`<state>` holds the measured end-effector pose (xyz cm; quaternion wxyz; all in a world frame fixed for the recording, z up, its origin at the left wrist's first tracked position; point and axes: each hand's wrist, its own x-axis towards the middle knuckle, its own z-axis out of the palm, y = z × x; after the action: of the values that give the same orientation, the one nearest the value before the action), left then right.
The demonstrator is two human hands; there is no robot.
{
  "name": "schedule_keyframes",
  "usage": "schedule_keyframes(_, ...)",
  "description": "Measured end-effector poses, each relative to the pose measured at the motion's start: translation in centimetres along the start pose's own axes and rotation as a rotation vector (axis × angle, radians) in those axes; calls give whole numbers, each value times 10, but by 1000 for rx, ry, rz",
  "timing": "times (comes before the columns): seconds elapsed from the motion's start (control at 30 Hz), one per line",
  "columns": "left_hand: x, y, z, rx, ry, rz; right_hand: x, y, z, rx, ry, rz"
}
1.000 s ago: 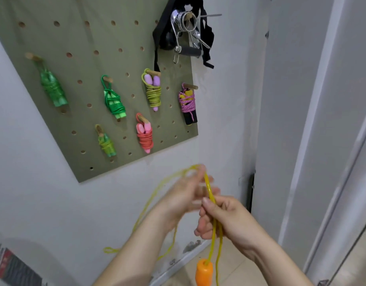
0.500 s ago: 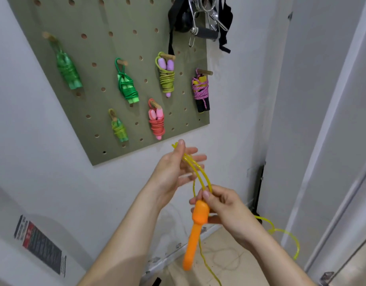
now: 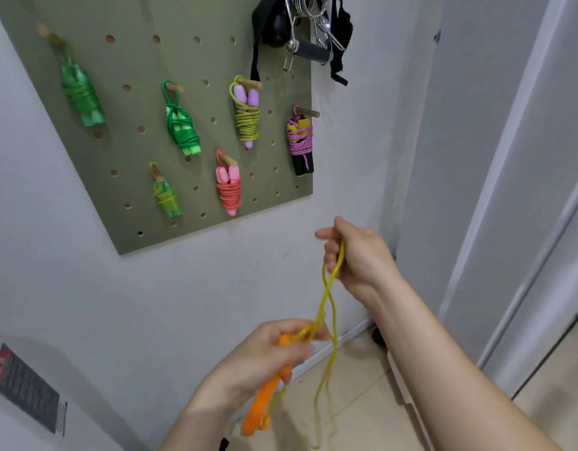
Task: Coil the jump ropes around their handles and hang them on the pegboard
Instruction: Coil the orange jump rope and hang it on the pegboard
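My left hand (image 3: 268, 356) grips the orange handles (image 3: 260, 408) of a jump rope, low in the middle. Its yellow rope (image 3: 326, 297) runs up from the handles to my right hand (image 3: 356, 255), which holds the cord in curled fingers above and to the right. Loose loops of the cord hang down toward the floor. The olive pegboard (image 3: 144, 60) on the wall at upper left carries several coiled jump ropes on wooden pegs, among them a pink one (image 3: 229, 187) and a purple-corded black one (image 3: 300, 141).
Metal spring clips and black straps (image 3: 310, 30) hang at the pegboard's top right. A white door or cabinet panel (image 3: 509, 157) stands at the right. Tiled floor (image 3: 362, 402) lies below. A printed label (image 3: 20, 385) sits at lower left.
The orange handles passed from my right hand to my left. My right hand rose up and right with the yellow cord, stretching it between both hands.
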<state>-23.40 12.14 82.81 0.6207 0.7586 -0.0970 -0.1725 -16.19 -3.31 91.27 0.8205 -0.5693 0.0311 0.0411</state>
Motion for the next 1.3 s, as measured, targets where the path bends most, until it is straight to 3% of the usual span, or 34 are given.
schedule_keyframes(0.17,9,-42,31,389,109,-143,65,-45,-15,556,49,110)
schedule_keyframes(0.23,8,-49,37,246,128,-259,86,-65,-32,769,48,105)
schedule_keyframes(0.3,11,-44,44,-19,197,-262,102,-69,-53,564,7,131)
schedule_keyframes(0.4,33,-25,51,-419,474,-124,97,-36,-80,-325,-81,176)
schedule_keyframes(0.47,51,-2,52,-665,544,-29,77,-2,-98,-548,-236,188)
schedule_keyframes(0.6,83,34,53,-860,556,41,29,50,-128,-384,-734,320)
schedule_keyframes(0.77,112,42,50,-865,686,58,25,89,-150,-30,-892,526)
schedule_keyframes(0.87,118,43,37,-919,747,78,26,94,-165,-100,-963,508)
schedule_keyframes(0.93,119,44,26,-910,795,84,27,101,-170,-189,-940,418)
schedule_keyframes(1.03,119,45,10,-856,859,129,33,104,-169,-308,-701,281)
schedule_keyframes(1.1,119,39,2,-693,902,107,39,99,-164,-132,-505,298)
schedule_keyframes(1.2,117,19,11,-268,896,-119,48,78,-147,265,-309,412)
schedule_keyframes(1.3,107,-1,55,-184,675,-214,58,65,-123,322,-257,391)
